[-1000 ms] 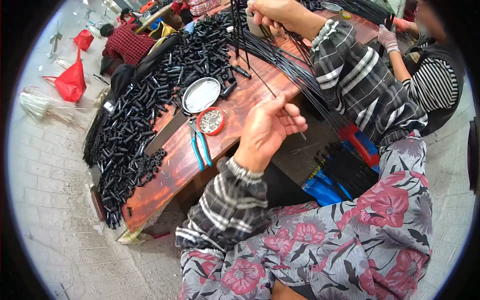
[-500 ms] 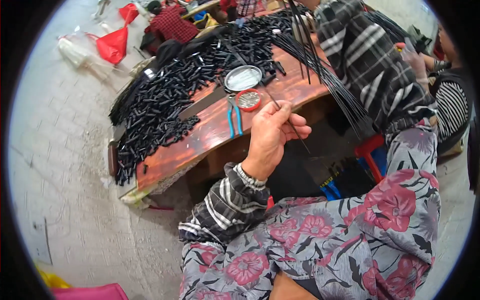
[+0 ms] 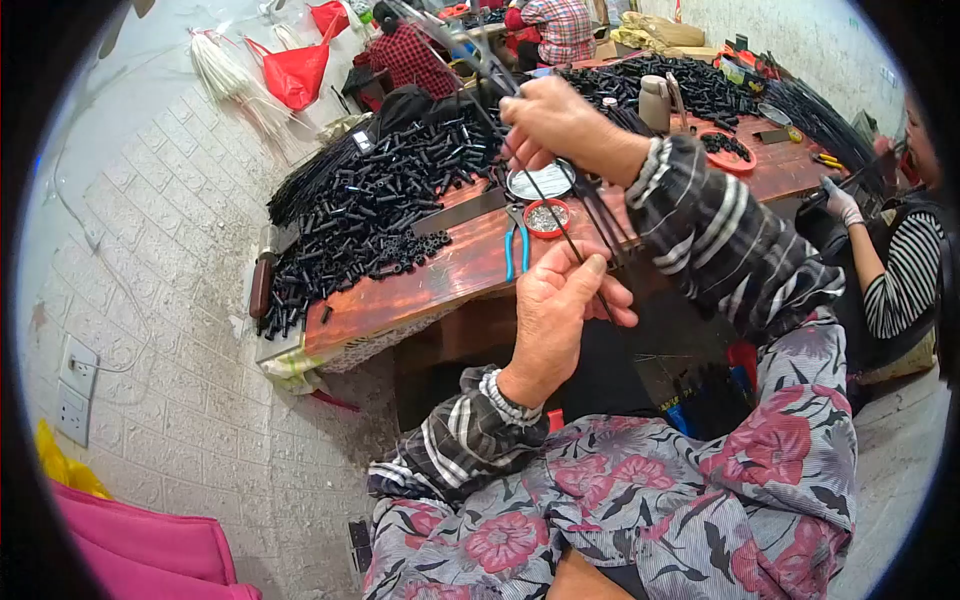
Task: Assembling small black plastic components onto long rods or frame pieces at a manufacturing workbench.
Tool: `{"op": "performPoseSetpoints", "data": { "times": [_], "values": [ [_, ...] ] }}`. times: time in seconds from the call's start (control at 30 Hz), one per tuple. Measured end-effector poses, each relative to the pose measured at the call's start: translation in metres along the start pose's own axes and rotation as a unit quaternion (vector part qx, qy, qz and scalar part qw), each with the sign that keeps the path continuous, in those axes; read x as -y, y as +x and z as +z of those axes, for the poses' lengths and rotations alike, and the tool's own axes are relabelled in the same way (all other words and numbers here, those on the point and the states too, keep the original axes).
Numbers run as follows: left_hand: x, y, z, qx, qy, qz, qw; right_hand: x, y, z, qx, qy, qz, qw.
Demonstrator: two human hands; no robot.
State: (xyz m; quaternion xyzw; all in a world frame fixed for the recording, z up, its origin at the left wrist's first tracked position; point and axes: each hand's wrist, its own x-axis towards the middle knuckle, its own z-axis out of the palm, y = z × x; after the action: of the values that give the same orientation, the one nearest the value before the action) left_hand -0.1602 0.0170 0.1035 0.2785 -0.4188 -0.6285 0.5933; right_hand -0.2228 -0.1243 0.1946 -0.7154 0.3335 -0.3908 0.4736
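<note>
My left hand [image 3: 565, 305] is closed on a thin black rod [image 3: 563, 228], pinched between thumb and fingers in front of the table edge. That rod slants up toward my right hand [image 3: 565, 125], which is raised over the table. My right fingers are closed around several thin dark rods [image 3: 470, 45], blurred where they stick out to the upper left. Beneath and between the hands lie an oval metal dish [image 3: 515, 186] with something whitish in it, a red dish [image 3: 530, 226] of small metal pieces, and blue-handled pliers [image 3: 511, 256].
A big heap of short black tubes [image 3: 380, 200] covers the table's left, with a flat blade [image 3: 460, 213] and a wooden-handled tool [image 3: 261, 288] beside it. Farther right stand a beige flask [image 3: 654, 106] and a red tray [image 3: 735, 166]. A co-worker's gloved hand [image 3: 845, 202] is at right.
My right hand has come into view, swinging left over the table with its rods. My left hand keeps its pinch on a rod. The view has shifted, showing more of the table's far side.
</note>
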Motion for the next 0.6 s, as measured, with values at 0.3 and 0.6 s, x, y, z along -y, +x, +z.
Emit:
{"op": "performPoseSetpoints", "data": {
  "times": [0.3,0.6],
  "values": [
    [-0.023,-0.005,-0.048,-0.027,0.087,-0.033,0.995,-0.013,0.005,0.052,0.078,0.049,-0.033,0.995],
    [-0.090,0.033,-0.098,-0.039,-0.015,0.102,0.994,-0.014,-0.004,0.080,0.058,-0.106,-0.251,0.960]
  ]
}}
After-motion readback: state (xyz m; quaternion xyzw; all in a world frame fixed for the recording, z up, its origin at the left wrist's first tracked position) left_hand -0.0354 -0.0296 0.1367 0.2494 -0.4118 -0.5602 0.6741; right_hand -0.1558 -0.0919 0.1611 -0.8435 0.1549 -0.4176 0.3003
